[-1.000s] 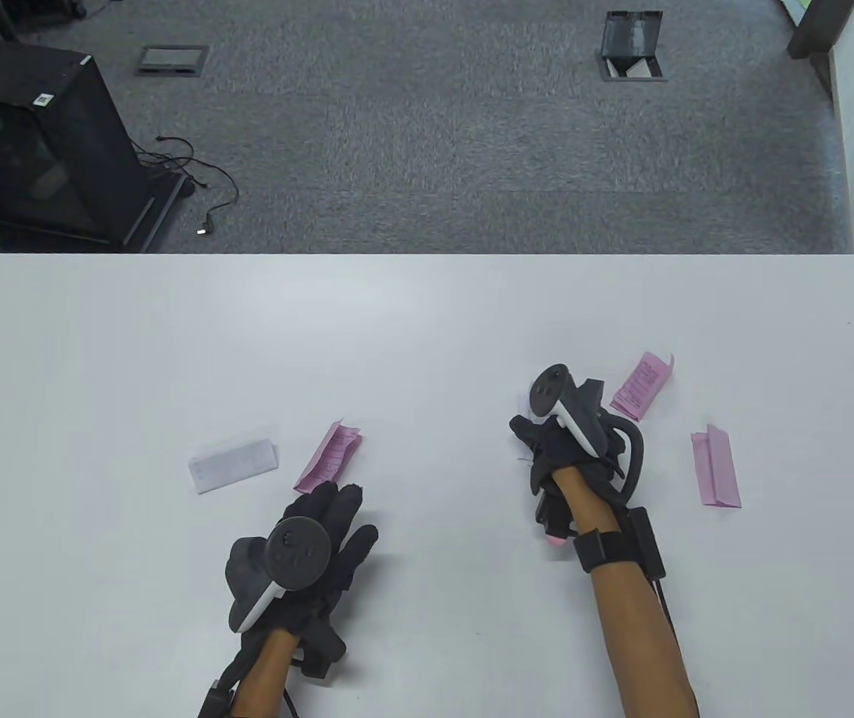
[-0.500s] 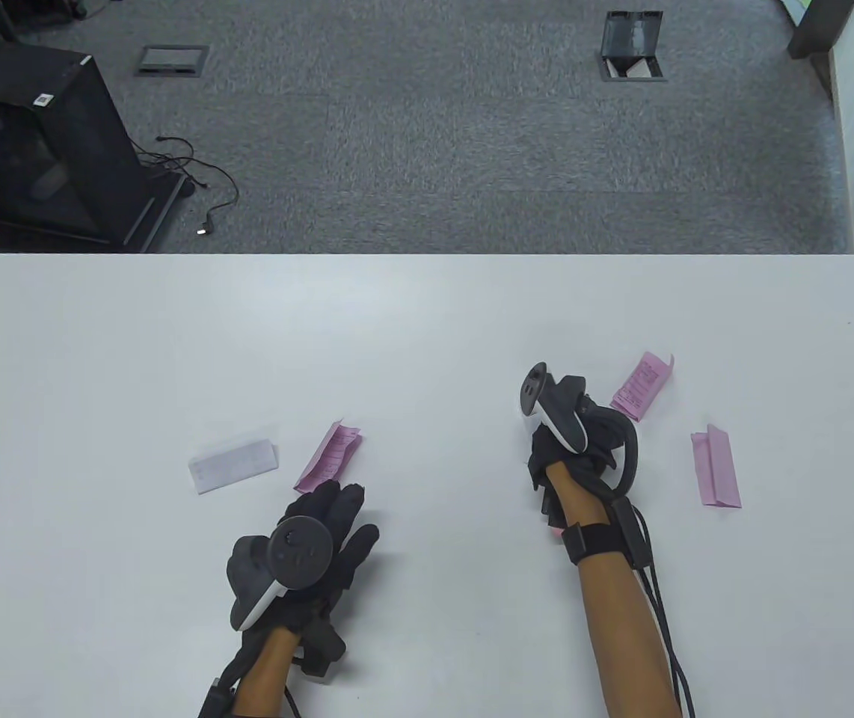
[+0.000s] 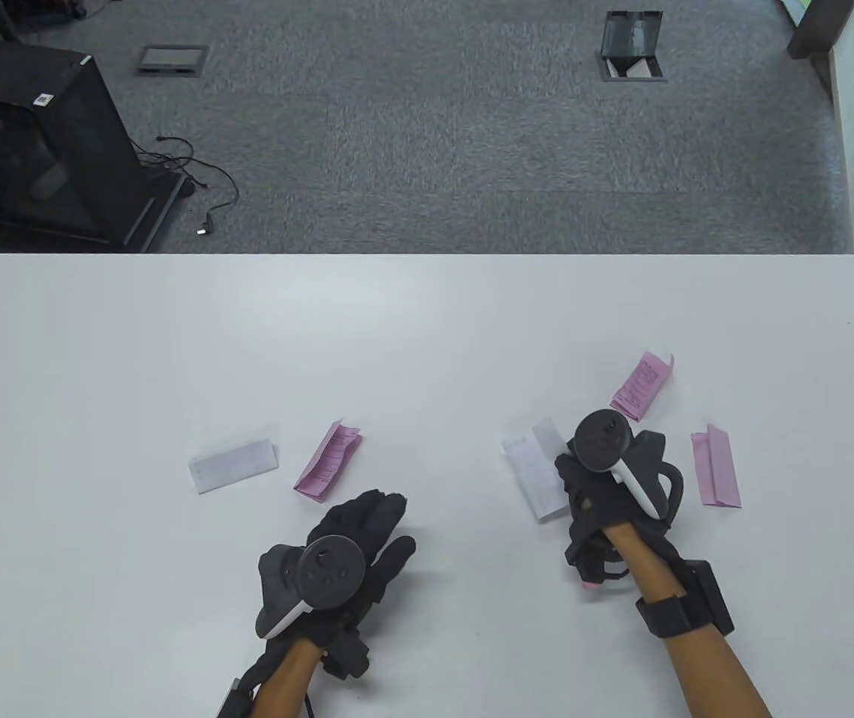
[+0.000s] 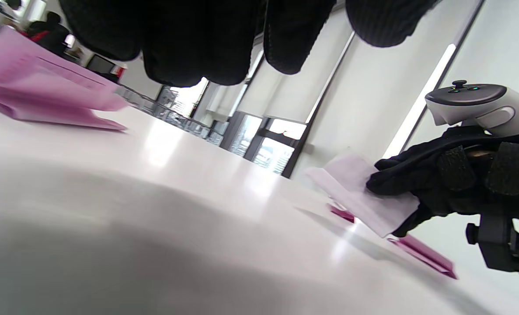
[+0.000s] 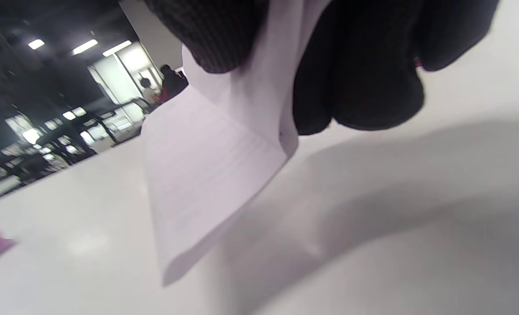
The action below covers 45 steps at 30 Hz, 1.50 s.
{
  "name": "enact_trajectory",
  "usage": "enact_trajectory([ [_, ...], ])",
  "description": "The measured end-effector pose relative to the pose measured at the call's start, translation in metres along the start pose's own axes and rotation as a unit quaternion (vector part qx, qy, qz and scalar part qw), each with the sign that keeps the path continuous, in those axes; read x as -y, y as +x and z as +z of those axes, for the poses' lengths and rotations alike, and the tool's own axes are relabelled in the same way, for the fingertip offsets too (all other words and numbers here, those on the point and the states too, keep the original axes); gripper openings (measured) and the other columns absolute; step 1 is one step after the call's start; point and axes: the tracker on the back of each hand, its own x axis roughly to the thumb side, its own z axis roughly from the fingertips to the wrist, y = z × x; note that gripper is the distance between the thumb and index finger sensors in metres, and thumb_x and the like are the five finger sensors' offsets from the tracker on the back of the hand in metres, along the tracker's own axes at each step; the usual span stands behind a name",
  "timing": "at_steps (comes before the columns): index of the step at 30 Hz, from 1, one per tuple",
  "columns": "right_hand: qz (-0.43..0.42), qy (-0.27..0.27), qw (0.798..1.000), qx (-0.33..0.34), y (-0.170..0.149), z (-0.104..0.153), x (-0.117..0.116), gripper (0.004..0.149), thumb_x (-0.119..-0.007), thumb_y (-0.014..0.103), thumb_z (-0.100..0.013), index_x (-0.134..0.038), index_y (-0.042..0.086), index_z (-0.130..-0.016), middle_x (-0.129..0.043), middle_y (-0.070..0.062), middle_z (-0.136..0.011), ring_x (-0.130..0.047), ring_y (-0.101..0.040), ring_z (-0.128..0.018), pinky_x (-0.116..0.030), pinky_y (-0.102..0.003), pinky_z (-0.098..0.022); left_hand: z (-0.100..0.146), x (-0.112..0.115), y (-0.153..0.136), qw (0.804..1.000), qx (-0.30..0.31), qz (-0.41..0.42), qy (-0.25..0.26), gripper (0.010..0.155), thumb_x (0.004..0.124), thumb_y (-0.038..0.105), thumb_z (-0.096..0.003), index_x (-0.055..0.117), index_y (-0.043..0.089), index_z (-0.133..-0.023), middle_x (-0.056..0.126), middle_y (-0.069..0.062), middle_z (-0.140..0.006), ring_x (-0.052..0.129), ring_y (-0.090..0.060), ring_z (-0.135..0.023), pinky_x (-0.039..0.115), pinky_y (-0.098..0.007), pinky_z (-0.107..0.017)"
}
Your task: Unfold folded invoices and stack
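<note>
The step in hand looks like the first pick-up: the right hand [image 3: 606,497] has a folded white invoice [image 3: 535,471] pinched at one edge, and in the left wrist view the paper hangs clear of the white table [image 3: 427,336], its free end drooping toward the surface. The right wrist view shows the sheet clamped between the curled gloved fingers [image 5: 355,78], with a crease running along it — so it is not yet opened. The left hand [image 3: 352,550] hovers low over the table nearer the person, its fingers loosely extended and holding nothing, just beside the pink folded invoice [image 3: 328,460] on the left. Four more folded slips lie untouched: that pink one, a white folded invoice [image 3: 232,464] further left, a pink invoice with a lifted flap [image 3: 642,385] beyond the right hand, and a pink folded slip [image 3: 716,467] to its right. My reading is that the task has barely begun, since no flattened sheet or stack shows anywhere. The next move, as I judge it, calls for the left hand to come across and take the free edge of the white sheet, so the two hands can pull the fold open and lay it flat as the base of a stack — thin paper like this will likely want pressing down. There are no containers on the table; every invoice rests directly on the tabletop or in the hand.
</note>
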Motion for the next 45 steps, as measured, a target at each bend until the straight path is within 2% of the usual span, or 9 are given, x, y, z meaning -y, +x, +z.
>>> enact_trajectory([
  [5, -0.049, -0.011, 0.998, 0.039, -0.009, 0.040, -0.009, 0.040, -0.073, 0.037, -0.047, -0.080, 0.015, -0.080, -0.096, -0.002, -0.059, -0.098, -0.028, -0.052, -0.071, -0.052, -0.057, -0.008, 0.020, 0.021, 0.995, 0.067, 0.073, -0.021, 0.057, 0.066, 0.053, -0.0532, 0.068, 0.027, -0.103, 0.079, -0.015, -0.104, 0.080, -0.040, -0.087, 0.067, -0.059, -0.066],
  [10, -0.089, 0.003, 0.994, 0.064, -0.003, 0.058, -0.017, 0.039, -0.074, 0.037, -0.046, -0.080, 0.016, -0.079, -0.096, -0.001, -0.058, -0.098, -0.027, -0.052, -0.071, -0.052, -0.058, -0.009, 0.037, 0.037, 0.989, 0.080, 0.114, -0.049, 0.057, 0.066, 0.053, -0.0533, 0.070, 0.025, -0.102, 0.084, -0.015, -0.099, 0.085, -0.038, -0.081, 0.071, -0.057, -0.061],
  [14, -0.113, 0.007, 0.989, 0.094, 0.010, 0.066, -0.020, 0.039, -0.075, 0.037, -0.046, -0.080, 0.018, -0.078, -0.095, -0.001, -0.057, -0.097, -0.027, -0.051, -0.070, -0.052, -0.058, -0.009, 0.043, 0.037, 0.988, 0.069, 0.131, -0.051, 0.056, 0.066, 0.053, -0.0534, 0.071, 0.024, -0.102, 0.086, -0.014, -0.096, 0.087, -0.037, -0.078, 0.073, -0.055, -0.059],
  [19, -0.119, 0.017, 0.986, 0.117, 0.017, 0.072, -0.023, 0.038, -0.076, 0.039, -0.045, -0.080, 0.019, -0.078, -0.095, 0.000, -0.057, -0.097, -0.027, -0.052, -0.070, -0.052, -0.058, -0.009, 0.043, 0.035, 0.989, 0.043, 0.137, -0.031, 0.057, 0.066, 0.051, -0.0539, 0.071, 0.021, -0.102, 0.087, -0.017, -0.094, 0.087, -0.039, -0.075, 0.074, -0.053, -0.055],
  [25, -0.149, 0.027, 0.979, 0.139, 0.020, 0.077, -0.025, 0.038, -0.076, 0.042, -0.044, -0.080, 0.020, -0.075, -0.095, 0.001, -0.054, -0.097, -0.025, -0.049, -0.070, -0.052, -0.058, -0.009, 0.046, 0.036, 0.991, 0.017, 0.131, -0.036, 0.059, 0.066, 0.052, -0.0541, 0.070, 0.020, -0.103, 0.086, -0.017, -0.095, 0.087, -0.039, -0.076, 0.076, -0.050, -0.054],
  [30, -0.177, 0.046, 0.971, 0.153, 0.022, 0.078, -0.030, 0.038, -0.077, 0.043, -0.044, -0.080, 0.021, -0.074, -0.094, 0.002, -0.053, -0.097, -0.025, -0.049, -0.070, -0.052, -0.058, -0.006, 0.049, 0.038, 0.985, -0.006, 0.166, -0.039, 0.060, 0.067, 0.052, -0.0540, 0.071, 0.017, -0.103, 0.087, -0.019, -0.094, 0.088, -0.040, -0.073, 0.077, -0.048, -0.051],
  [35, -0.202, 0.058, 0.963, 0.167, 0.024, 0.080, -0.037, 0.038, -0.077, 0.044, -0.043, -0.081, 0.021, -0.073, -0.094, 0.002, -0.052, -0.097, -0.024, -0.047, -0.071, -0.051, -0.058, -0.006, 0.055, 0.039, 0.974, -0.016, 0.220, -0.056, 0.064, 0.069, 0.053, -0.0532, 0.069, 0.014, -0.103, 0.086, -0.020, -0.097, 0.087, -0.042, -0.076, 0.078, -0.047, -0.051],
  [39, -0.226, 0.073, 0.956, 0.173, 0.025, 0.080, -0.040, 0.038, -0.077, 0.045, -0.043, -0.080, 0.021, -0.073, -0.094, 0.002, -0.052, -0.097, -0.024, -0.048, -0.070, -0.051, -0.058, -0.006, 0.059, 0.037, 0.956, -0.025, 0.286, -0.068, 0.066, 0.071, 0.053, -0.0525, 0.068, 0.012, -0.104, 0.084, -0.021, -0.099, 0.087, -0.043, -0.078, 0.078, -0.048, -0.052],
  [45, -0.292, 0.122, 0.932, 0.180, 0.021, 0.076, -0.046, 0.048, -0.068, 0.053, -0.044, -0.079, 0.019, -0.076, -0.094, 0.000, -0.057, -0.095, -0.027, -0.053, -0.067, -0.054, -0.060, -0.005, 0.064, 0.031, 0.930, -0.039, 0.357, -0.077, 0.069, 0.073, 0.055, -0.0521, 0.065, 0.010, -0.104, 0.083, -0.022, -0.099, 0.086, -0.043, -0.080, 0.078, -0.050, -0.054],
])
